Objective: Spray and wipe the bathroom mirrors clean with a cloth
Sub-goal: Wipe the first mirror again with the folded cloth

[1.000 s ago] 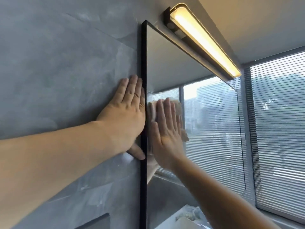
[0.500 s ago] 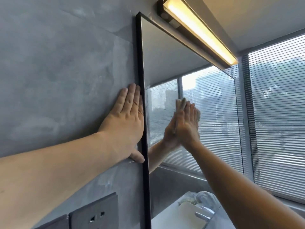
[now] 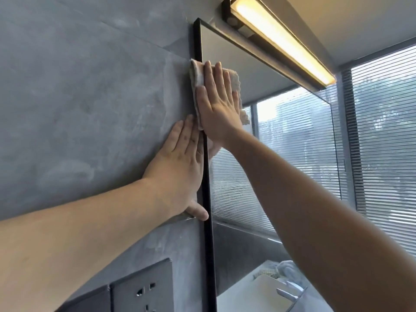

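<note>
Upper centre of the frame, the right hand (image 3: 219,109) lies flat with fingers straight, pressing a beige cloth (image 3: 198,74) against the mirror (image 3: 281,165). The cloth straddles the mirror's black left edge near the top corner. Just below, the left hand (image 3: 177,174) rests open-palmed on the grey wall (image 3: 78,97), thumb touching the frame. A lit light bar (image 3: 279,39) hangs above the mirror.

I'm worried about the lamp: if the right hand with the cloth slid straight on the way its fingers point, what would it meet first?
Probably the top left corner of the mirror's black frame, before the lamp. The right hand presses the cloth flat, with its fingers pointing up and slightly left.
</note>
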Demonstrator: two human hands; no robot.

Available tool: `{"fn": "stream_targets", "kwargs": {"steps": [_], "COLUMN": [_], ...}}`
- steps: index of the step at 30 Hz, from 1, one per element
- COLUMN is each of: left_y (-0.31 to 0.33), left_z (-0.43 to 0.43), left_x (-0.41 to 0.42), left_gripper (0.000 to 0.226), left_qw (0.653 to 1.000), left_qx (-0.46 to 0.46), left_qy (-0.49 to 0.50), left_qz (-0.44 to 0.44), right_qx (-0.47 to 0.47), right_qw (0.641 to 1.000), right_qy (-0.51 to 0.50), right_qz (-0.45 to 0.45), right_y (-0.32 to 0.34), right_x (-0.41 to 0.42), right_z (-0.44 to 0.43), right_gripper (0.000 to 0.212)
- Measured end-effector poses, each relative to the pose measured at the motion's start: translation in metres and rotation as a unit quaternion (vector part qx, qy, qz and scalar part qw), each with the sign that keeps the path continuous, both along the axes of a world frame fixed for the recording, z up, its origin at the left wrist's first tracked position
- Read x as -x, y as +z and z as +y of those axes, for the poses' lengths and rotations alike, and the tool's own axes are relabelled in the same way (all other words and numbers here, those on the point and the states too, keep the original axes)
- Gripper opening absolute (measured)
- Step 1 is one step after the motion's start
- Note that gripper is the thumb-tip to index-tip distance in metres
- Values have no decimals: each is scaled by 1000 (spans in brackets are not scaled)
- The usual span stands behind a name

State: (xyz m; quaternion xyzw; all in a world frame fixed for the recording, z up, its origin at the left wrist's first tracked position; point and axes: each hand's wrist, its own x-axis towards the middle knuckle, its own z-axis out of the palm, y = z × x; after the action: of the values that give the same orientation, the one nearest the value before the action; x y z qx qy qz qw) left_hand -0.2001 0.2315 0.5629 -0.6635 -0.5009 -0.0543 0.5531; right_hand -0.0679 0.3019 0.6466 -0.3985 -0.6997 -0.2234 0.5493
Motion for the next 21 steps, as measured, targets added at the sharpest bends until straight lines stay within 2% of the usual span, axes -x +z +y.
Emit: {"fn": "stream_targets", "kwargs": {"steps": [7,12,21], "left_y": [-3,-36,-82], "left_z": [-10,-12,-14], "left_x": [0,2,-6], "left_gripper": [162,160,171], "left_qw": [999,999,997], "left_qx": [26,44,64], "left_qy": [41,14,-8], "left_qz": [2,-11,-45], "right_qx": [25,52,152], "right_qw": [1000,999,981], "right_qy": [5,-3,-20], "right_qz": [15,3,117], "right_y": [-102,-194,-343], "right_x": [-3,-4,9], "right_z": [-6,-16,-27], "right_gripper": [60,58,58]}}
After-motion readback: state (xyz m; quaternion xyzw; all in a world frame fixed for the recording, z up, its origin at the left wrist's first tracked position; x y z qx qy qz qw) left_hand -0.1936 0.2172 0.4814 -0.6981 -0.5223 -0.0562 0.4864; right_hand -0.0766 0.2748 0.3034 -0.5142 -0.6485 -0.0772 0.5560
